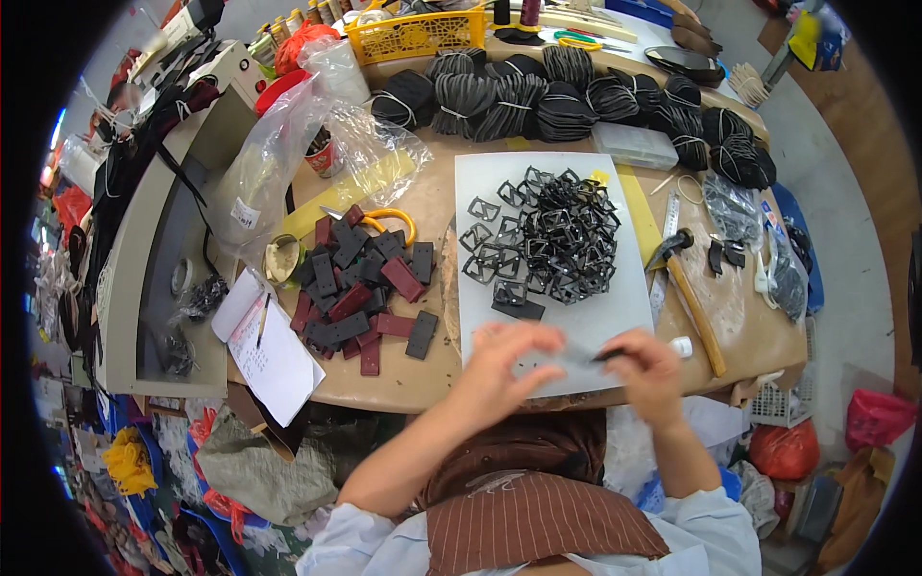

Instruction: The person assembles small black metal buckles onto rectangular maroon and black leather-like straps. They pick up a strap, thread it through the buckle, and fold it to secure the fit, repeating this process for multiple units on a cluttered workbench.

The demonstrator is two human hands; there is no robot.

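Observation:
My left hand (499,367) hovers over the near edge of a white board (615,317), its thumb and fingers apart with nothing plainly between them. To its right, my right hand (649,372) pinches a small black piece (611,354), blurred by motion; its exact kind does not show. Just beyond my hands, a flat black rectangular tab (520,309) lies on the board. A large heap of black buckle frames (573,235) covers the board's middle, with several loose ones at its left. Left of the board sits a pile of black and maroon rectangular tabs (348,298).
A hammer (699,312) lies right of the board. Orange-handled scissors (392,219) rest behind the tab pile, and a notebook (274,350) with a pen is at the left. Bundled black straps (519,101) line the back, near a yellow basket (418,36) and a clear plastic box (636,146).

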